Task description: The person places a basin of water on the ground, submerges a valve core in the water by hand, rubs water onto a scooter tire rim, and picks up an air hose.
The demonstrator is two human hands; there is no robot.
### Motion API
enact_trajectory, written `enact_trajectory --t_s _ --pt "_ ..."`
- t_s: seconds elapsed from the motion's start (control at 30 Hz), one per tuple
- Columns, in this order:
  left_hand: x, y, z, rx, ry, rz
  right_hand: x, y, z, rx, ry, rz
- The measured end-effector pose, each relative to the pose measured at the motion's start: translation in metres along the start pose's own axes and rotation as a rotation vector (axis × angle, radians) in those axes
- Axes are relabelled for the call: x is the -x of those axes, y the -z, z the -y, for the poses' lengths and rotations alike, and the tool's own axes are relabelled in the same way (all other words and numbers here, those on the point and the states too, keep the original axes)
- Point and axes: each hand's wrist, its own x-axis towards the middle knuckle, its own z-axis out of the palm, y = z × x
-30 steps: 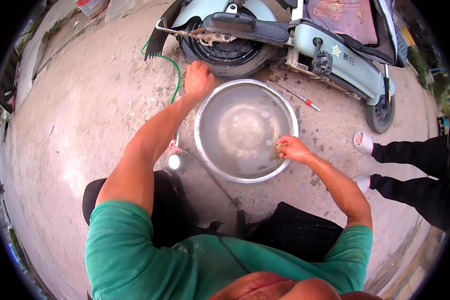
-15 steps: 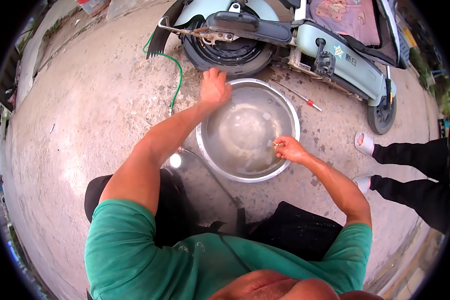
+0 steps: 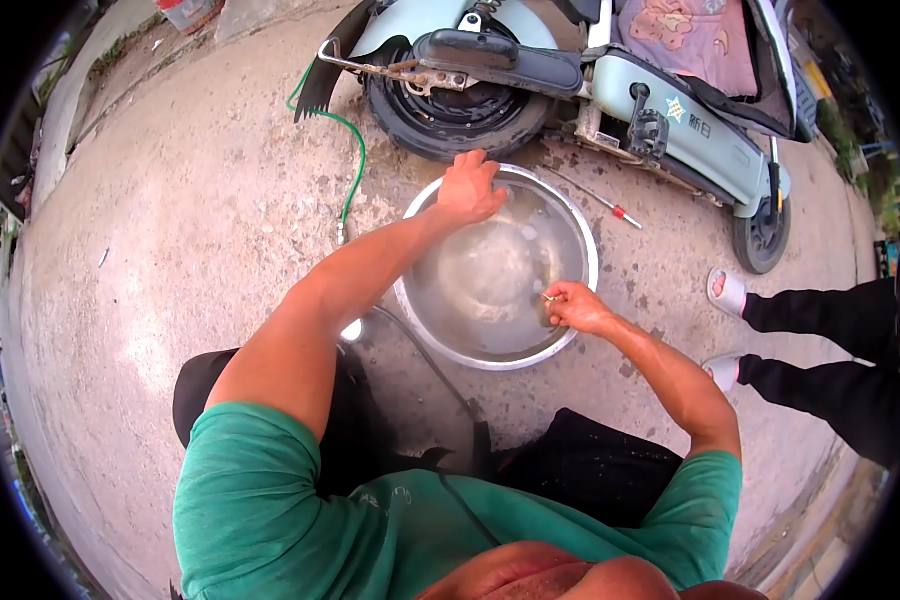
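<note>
A wide metal basin (image 3: 588, 225) with cloudy water stands on the ground before me. My left hand (image 3: 472, 190) is over its far rim, beside the scooter's rear tyre (image 3: 410, 140). Its fingers point away from me and look slightly apart, with nothing seen in them; whether they press on the rim or the tyre is unclear. Over the basin's right side, my right hand (image 3: 578, 307) is closed in a pinch. A small, pale, thin piece (image 3: 550, 297) sticks out from its fingertips, too small to name.
A pale blue electric scooter (image 3: 710, 145) is beyond the basin. On the ground lie a rod with a red part (image 3: 618, 211), a green hose (image 3: 360, 160) and a dark hose (image 3: 430, 360). At the right, another person's feet in pale slippers (image 3: 727, 292) stand close by.
My left hand has shifted right along the basin's far rim. My right hand has moved slightly down and left, still pinching the small piece.
</note>
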Motion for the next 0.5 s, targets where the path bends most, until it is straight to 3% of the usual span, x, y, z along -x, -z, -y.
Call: enact_trajectory --t_s 0.5 --pt "0.029 0.029 0.046 -0.232 -0.076 -0.144 0.0 0.001 0.009 0.022 -0.025 -0.012"
